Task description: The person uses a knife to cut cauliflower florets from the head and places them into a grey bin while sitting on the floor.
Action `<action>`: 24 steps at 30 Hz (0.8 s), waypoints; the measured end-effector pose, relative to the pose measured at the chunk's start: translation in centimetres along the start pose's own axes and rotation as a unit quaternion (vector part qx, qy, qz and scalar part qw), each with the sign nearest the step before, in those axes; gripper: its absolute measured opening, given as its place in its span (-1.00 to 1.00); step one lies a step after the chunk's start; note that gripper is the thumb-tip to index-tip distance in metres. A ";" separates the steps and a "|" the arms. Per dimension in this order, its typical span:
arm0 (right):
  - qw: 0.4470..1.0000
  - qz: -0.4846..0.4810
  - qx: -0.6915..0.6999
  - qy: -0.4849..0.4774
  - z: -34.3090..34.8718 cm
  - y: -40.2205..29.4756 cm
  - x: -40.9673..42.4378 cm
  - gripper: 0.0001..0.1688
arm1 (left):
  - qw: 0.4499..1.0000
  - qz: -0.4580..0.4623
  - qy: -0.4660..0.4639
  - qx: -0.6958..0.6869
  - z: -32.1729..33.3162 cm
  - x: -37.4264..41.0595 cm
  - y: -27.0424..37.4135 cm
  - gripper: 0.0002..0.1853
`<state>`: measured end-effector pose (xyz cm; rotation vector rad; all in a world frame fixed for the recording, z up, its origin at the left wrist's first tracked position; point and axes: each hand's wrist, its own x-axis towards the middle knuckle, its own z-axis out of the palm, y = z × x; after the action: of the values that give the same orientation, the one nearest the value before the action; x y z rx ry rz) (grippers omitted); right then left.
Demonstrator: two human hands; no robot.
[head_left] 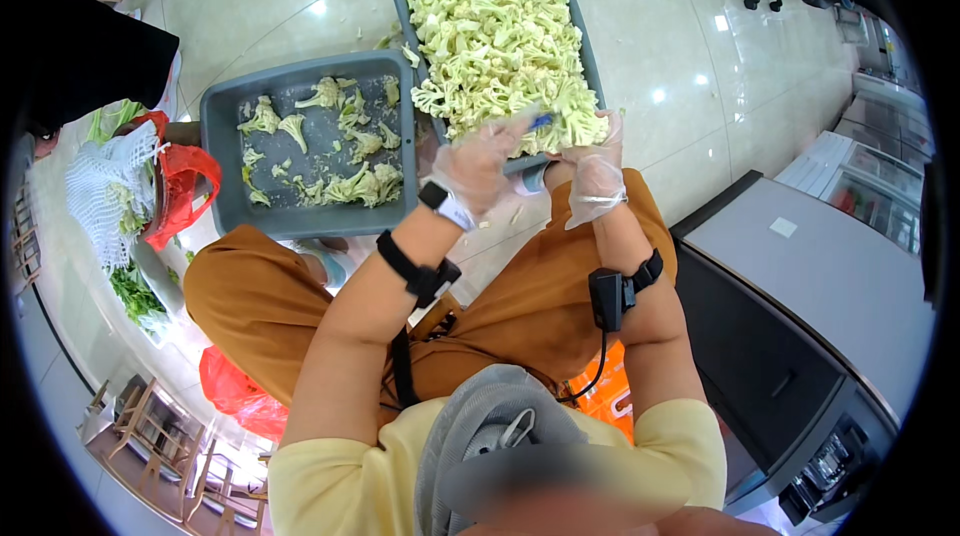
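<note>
My left hand [480, 164], in a clear plastic glove, grips a small tool with a blue handle [541, 120]; its blade is blurred and cannot be made out. In my gloved right hand [598, 164] is a pale green-white cauliflower piece [583, 121], which the tool is close to. Both hands are over the near end of a grey plastic tub [589, 48] heaped with cut cauliflower florets [495, 33]. To its left stands a second grey tub [300, 224], with several larger cauliflower pieces [364, 187] and crumbs scattered on its bottom.
At the left, a person in black [112, 59] is beside a red plastic bag [187, 183], white foam netting [112, 183] and leafy greens [135, 292]. A grey-topped cabinet [810, 243] stands near my right knee. Cauliflower scraps [517, 215] lie on the tiled floor [645, 25].
</note>
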<state>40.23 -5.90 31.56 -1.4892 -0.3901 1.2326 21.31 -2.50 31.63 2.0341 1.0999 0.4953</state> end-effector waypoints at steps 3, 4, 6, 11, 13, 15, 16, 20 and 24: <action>0.999 -0.002 -0.028 0.015 0.2 -0.1 0.6 -0.23 | 0.998 -0.047 0.039 0.016 3.3 -0.2 -5.2 -0.29; 1.000 0.007 -0.017 0.015 0.4 -0.2 0.7 -0.25 | 0.997 -0.065 0.042 0.013 3.4 -0.5 -5.9 -0.28; 0.999 0.007 -0.024 0.027 0.8 -0.4 0.5 -0.28 | 0.996 -0.068 0.062 -0.014 2.5 -0.7 -4.8 -0.27; 0.989 -0.037 -0.141 0.025 0.8 0.0 0.3 -0.29 | 0.997 0.053 0.040 -0.042 -0.3 -0.4 0.2 -0.25; 0.958 -0.142 -0.248 0.024 -0.3 1.5 0.7 -0.27 | 0.998 0.043 0.041 -0.020 -0.4 -0.1 0.4 -0.31; 0.946 -0.174 -0.271 0.028 -0.6 2.0 0.9 -0.24 | 0.999 -0.050 -0.012 0.010 0.5 0.2 -1.7 -0.33; 0.956 -0.155 -0.245 0.033 -0.3 1.9 0.8 -0.22 | 0.998 -0.063 -0.006 0.017 3.0 -0.4 -5.6 -0.33; 0.994 -0.096 -0.058 -0.010 -0.4 1.5 2.0 -0.16 | 0.994 -0.091 0.052 -0.014 2.3 -1.2 -5.2 -0.34; 0.979 0.019 0.170 -0.112 0.4 -0.9 0.1 -0.12 | 0.987 0.029 0.092 -0.128 -1.2 -0.5 0.7 -0.20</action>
<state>40.33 -5.31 32.33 -1.0746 -0.2836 1.4244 20.65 -2.67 32.90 1.8258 1.0267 0.8258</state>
